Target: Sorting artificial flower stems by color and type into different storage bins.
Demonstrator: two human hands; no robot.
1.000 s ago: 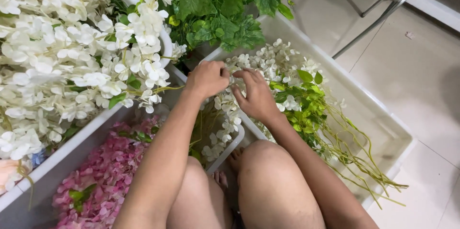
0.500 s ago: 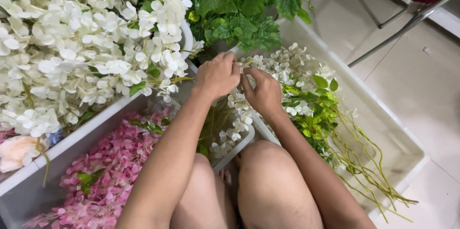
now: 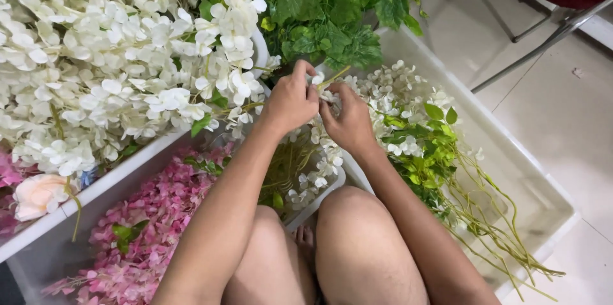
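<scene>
The sprig (image 3: 327, 85) sits right between both hands, above the gap between the knees (image 3: 357, 241) and over the near edge of the right bin (image 3: 511, 171). It's a thin yellow-green stem w/ a few small white blossoms, poking up and to the right out of the fingers. Most of it is hidden by the hands, so can't tell how long it is.

Left hand (image 3: 290, 100) is curled nearly closed, thumb and fingertips pinching the sprig from the left. Right hand (image 3: 348, 123) is also mostly closed, fingers bent in and gripping the same sprig from the right. Knuckles of the two are basically touching.

Just under the hands there's a small tub (image 3: 313, 196) w/ more loose white blossoms and stems. The right bin holds a heap of white flowers (image 3: 408, 100) plus green leaves, w/ long bare stems (image 3: 498, 228) trailing toward the corner. To the left, a big mound of white blooms (image 3: 108, 68) in another bin, and below that pink flowers (image 3: 153, 215). Green foliage (image 3: 332, 5) is piled behind the hands. Tile floor (image 3: 562, 100) and chair legs (image 3: 543, 33) off to the right.
</scene>
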